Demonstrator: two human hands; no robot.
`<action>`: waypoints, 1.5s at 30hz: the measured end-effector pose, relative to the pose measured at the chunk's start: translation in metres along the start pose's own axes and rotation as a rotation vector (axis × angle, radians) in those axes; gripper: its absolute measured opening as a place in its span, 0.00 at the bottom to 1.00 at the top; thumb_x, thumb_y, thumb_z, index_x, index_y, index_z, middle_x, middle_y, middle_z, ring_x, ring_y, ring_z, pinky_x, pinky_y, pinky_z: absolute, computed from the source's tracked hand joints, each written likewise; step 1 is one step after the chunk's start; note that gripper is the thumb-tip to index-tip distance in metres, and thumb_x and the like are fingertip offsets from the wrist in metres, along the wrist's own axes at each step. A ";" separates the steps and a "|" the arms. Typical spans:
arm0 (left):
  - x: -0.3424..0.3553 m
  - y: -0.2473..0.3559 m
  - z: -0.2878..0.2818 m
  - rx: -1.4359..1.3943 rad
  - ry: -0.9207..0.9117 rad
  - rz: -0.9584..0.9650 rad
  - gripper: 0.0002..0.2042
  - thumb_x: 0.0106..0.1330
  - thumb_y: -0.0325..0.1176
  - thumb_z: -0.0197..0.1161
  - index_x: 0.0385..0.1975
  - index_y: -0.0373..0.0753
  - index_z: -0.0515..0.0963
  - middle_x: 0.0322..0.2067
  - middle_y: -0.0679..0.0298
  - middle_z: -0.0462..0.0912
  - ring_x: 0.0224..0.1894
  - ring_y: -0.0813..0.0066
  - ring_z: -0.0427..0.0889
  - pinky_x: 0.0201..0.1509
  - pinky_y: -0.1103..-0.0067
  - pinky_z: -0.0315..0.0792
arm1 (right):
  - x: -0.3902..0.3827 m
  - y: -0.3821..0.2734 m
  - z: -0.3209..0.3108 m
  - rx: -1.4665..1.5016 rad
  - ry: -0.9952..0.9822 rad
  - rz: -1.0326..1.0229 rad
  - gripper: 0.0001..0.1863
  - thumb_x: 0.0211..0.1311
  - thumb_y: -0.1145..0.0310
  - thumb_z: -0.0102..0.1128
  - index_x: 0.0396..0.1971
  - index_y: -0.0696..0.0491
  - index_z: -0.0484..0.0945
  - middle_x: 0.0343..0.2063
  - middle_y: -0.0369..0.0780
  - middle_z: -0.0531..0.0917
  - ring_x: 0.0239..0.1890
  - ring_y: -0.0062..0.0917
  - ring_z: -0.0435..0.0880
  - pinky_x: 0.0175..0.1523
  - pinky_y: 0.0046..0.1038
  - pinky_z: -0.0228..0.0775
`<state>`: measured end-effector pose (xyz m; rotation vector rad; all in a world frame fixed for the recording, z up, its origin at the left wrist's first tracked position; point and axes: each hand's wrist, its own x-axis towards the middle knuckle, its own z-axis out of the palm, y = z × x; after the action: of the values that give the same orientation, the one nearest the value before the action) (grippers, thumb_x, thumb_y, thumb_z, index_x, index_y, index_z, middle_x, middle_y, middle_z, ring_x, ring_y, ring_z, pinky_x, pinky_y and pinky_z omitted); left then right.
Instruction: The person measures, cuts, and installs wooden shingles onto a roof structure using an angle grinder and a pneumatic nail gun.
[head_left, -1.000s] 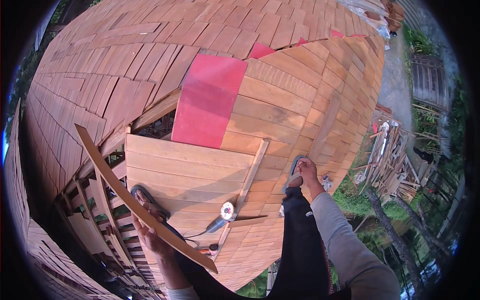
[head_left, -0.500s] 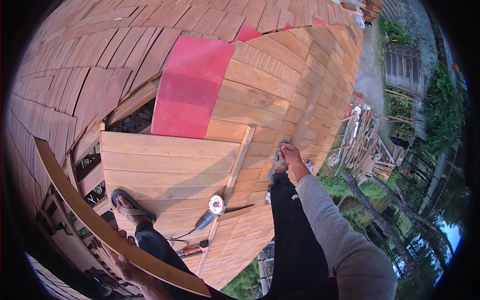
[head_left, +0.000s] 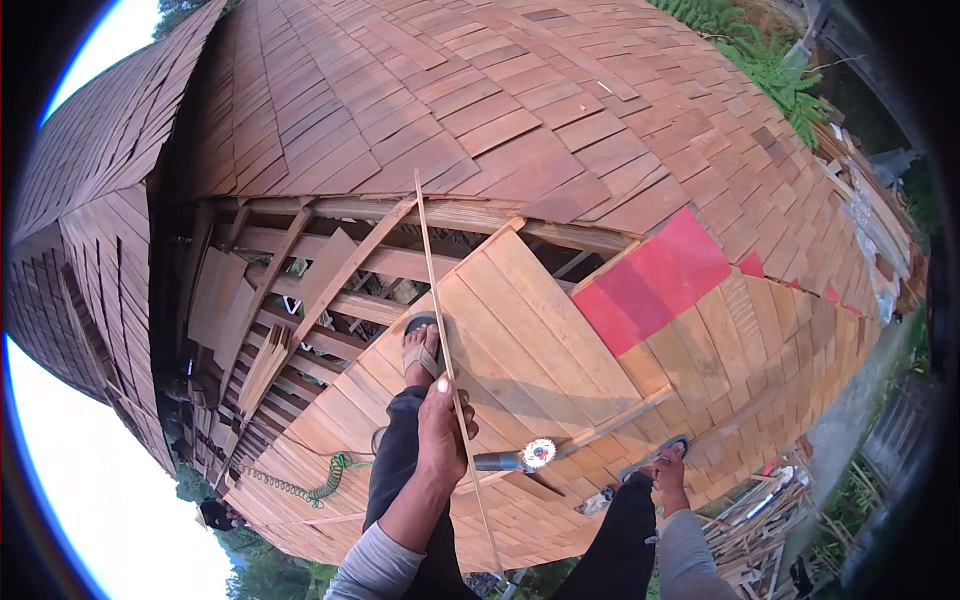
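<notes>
L hand [head_left: 441, 432] is gripping a thin wooden strip [head_left: 440, 330], fingers wrapped round it approx. a third of the way up from its lower end. The strip is running long and narrow from below the hand, up past the sandalled left foot [head_left: 420, 350], w/ its top end reaching over the open roof framing [head_left: 300, 290]. R hand [head_left: 668, 480] is resting down by the right knee, near the right sandal [head_left: 660, 448]; can't tell if it's clenched or loose, and nothing is showing in it.

Judging by look: the strip is light, v. slim and prob. whippy, likely bending or wobbling at the far end when held low like this. Likely snapping if levered sideways. A grip nearer the middle would be balancing it better; edges may be splintery.

Btwn the legs an angle grinder [head_left: 515, 460] w/ a pale toothed disc is lying on the fresh plank panel [head_left: 520, 340], just beside the strip's lower part. A batten [head_left: 600, 425] is crossing the planks right of it. A green coiled hose [head_left: 320, 482] is trailing along the lower edge to the left.

Further out: a red sheet patch [head_left: 655, 280] is sitting among the shingles, wooden shingle roof [head_left: 560, 110] is curving up and away, and a timber pile [head_left: 770, 510] is lying on the ground far below right.
</notes>
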<state>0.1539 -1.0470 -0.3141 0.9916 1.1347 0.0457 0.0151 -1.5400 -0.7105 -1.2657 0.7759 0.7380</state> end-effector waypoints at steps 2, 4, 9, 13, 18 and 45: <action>-0.002 0.003 -0.016 -0.010 0.063 0.011 0.22 0.71 0.55 0.65 0.53 0.44 0.76 0.27 0.75 0.71 0.25 0.85 0.71 0.25 0.83 0.65 | 0.003 -0.013 0.044 -0.062 0.004 -0.034 0.16 0.64 0.81 0.61 0.51 0.54 0.78 0.22 0.33 0.76 0.18 0.18 0.73 0.20 0.20 0.61; 0.008 -0.004 -0.036 0.043 0.049 0.019 0.27 0.70 0.58 0.66 0.56 0.44 0.74 0.29 0.73 0.70 0.27 0.84 0.70 0.25 0.83 0.63 | 0.002 -0.057 0.080 -0.189 0.064 -0.033 0.19 0.66 0.80 0.61 0.55 0.50 0.77 0.23 0.32 0.75 0.19 0.18 0.73 0.21 0.21 0.64; 0.004 0.036 -0.023 -0.157 0.069 0.007 0.22 0.75 0.59 0.59 0.38 0.43 0.77 0.28 0.76 0.74 0.30 0.87 0.70 0.36 0.83 0.67 | 0.002 -0.197 0.146 -0.062 0.079 -0.160 0.16 0.75 0.62 0.61 0.56 0.52 0.76 0.28 0.31 0.77 0.26 0.15 0.75 0.27 0.18 0.68; 0.023 0.057 -0.058 -0.157 0.032 0.111 0.22 0.78 0.57 0.55 0.34 0.41 0.76 0.27 0.74 0.76 0.30 0.87 0.71 0.37 0.84 0.68 | 0.001 -0.284 0.218 -0.144 0.012 -0.280 0.14 0.78 0.59 0.57 0.54 0.51 0.77 0.28 0.31 0.77 0.28 0.14 0.76 0.29 0.17 0.68; 0.036 0.092 -0.069 -0.250 0.009 0.201 0.22 0.76 0.56 0.59 0.33 0.40 0.75 0.28 0.71 0.79 0.32 0.87 0.74 0.38 0.84 0.70 | -0.008 -0.286 0.275 -0.302 -0.108 -0.281 0.13 0.78 0.60 0.56 0.52 0.52 0.78 0.29 0.32 0.78 0.29 0.17 0.77 0.33 0.20 0.71; 0.034 -0.007 -0.046 0.330 0.025 0.482 0.24 0.77 0.47 0.61 0.62 0.36 0.70 0.52 0.56 0.79 0.54 0.66 0.80 0.56 0.67 0.79 | -0.397 -0.464 0.171 -0.056 -0.345 -0.968 0.17 0.72 0.58 0.64 0.44 0.59 0.87 0.32 0.38 0.81 0.29 0.22 0.79 0.33 0.25 0.70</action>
<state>0.1318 -1.0052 -0.3470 1.5490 0.9186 0.2649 0.2011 -1.4633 -0.1092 -1.3249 -0.1736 0.1617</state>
